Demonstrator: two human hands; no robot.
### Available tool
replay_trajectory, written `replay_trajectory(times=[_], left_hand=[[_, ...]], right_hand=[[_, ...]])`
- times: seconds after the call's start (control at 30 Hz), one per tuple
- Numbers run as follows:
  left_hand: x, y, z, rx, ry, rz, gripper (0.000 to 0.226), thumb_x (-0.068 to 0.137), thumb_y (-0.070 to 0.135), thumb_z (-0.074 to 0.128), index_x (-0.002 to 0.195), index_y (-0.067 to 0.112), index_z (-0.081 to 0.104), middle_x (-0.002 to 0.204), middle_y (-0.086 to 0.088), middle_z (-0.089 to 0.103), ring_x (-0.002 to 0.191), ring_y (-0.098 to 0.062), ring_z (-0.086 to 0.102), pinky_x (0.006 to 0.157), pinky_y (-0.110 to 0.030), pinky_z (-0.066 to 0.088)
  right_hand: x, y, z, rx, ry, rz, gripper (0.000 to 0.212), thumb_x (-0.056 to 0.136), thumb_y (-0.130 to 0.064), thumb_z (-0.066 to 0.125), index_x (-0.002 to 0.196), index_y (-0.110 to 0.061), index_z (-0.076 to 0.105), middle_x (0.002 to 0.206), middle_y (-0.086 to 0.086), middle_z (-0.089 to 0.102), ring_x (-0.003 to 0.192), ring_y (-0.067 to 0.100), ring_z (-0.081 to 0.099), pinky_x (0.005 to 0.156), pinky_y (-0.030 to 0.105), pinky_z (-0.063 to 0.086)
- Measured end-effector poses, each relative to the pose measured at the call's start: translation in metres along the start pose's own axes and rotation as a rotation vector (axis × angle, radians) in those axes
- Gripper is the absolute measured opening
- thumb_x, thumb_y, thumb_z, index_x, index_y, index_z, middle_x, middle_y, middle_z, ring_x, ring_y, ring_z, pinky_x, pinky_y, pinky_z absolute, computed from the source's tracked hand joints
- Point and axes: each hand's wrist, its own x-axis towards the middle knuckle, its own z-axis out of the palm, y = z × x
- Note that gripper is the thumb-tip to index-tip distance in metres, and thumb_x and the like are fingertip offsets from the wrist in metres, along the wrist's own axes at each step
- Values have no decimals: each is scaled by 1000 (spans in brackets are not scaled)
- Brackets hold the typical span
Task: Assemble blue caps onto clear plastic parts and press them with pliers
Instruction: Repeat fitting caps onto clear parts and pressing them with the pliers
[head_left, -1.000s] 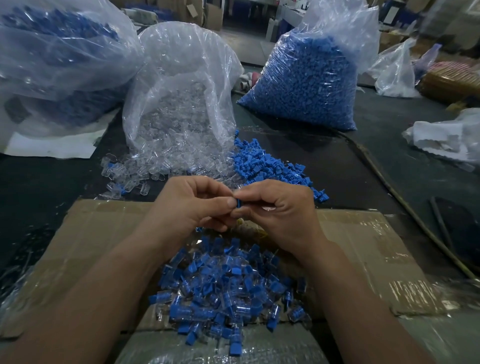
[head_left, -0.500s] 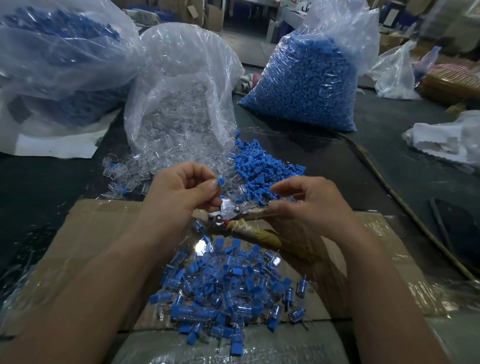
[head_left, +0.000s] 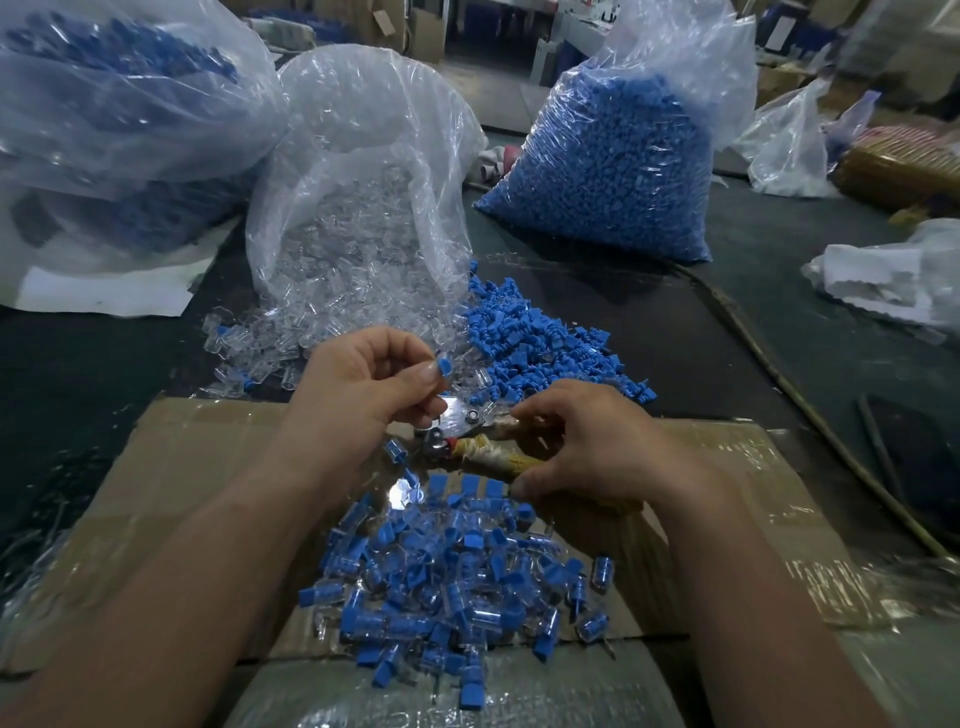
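My left hand (head_left: 366, 387) pinches a clear plastic part with a blue cap (head_left: 443, 368) on it, held just above the jaws of the pliers (head_left: 462, 423). My right hand (head_left: 587, 447) curls round the pliers' tape-wrapped handles (head_left: 493, 457), which lie on the cardboard box (head_left: 171, 467). A heap of assembled blue-capped parts (head_left: 457, 582) lies on the box in front of me. Loose blue caps (head_left: 530, 343) and loose clear parts (head_left: 270, 343) are piled on the dark table beyond the hands.
An open bag of clear parts (head_left: 363, 197) stands behind the hands, a full bag of blue caps (head_left: 608, 156) to its right, another big bag (head_left: 114, 109) at far left. White crumpled plastic (head_left: 883, 275) and a thin rod (head_left: 810, 415) lie on the right.
The hands came apart after joining cap and part. My left hand keeps the capped piece and has risen a little. My right hand dropped onto the pliers' handles and closed round them.
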Motion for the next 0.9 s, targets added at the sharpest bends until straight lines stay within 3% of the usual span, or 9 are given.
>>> replay_trajectory(times=[0.17,0.37,0.5,0.67,0.9], left_hand=[[1,-1,-1,-15,-4,-5,13,80,-4,55,75,8,59,61,0,66,54,-10,62,50,-17,50],[2,-1,-1,-64,36,20,9,77,-2,57,76,7,59,61,0,67,55,-10,63,49,-17,50],[4,-1,-4,-111,110,42,11,77,-2,57,77,9,60,63,0,68,57,-9,64,50,-16,50],[4,-1,-3,-78,129,72,16,81,-5,55,76,9,59,61,2,67,56,-7,63,50,-15,49],[3,-1,-1,-42,157,120,17,82,-5,55,76,11,59,63,4,67,57,-5,63,52,-15,49]], right_hand=[[0,-4,3,-109,76,-32,38,67,-40,73,103,-34,62,82,-19,50,75,0,45,61,22,35],[3,-4,7,-218,187,-119,14,80,-27,61,94,-29,59,87,-11,53,83,11,49,68,29,42],[4,2,4,-99,354,-109,18,81,-20,61,96,-27,55,86,-12,46,81,8,43,65,27,34],[2,4,1,81,522,-122,31,75,-6,63,90,-27,46,90,-8,46,83,12,46,68,29,37],[2,-8,12,102,412,-190,31,75,-14,56,101,-26,45,97,-9,37,89,6,35,72,10,26]])
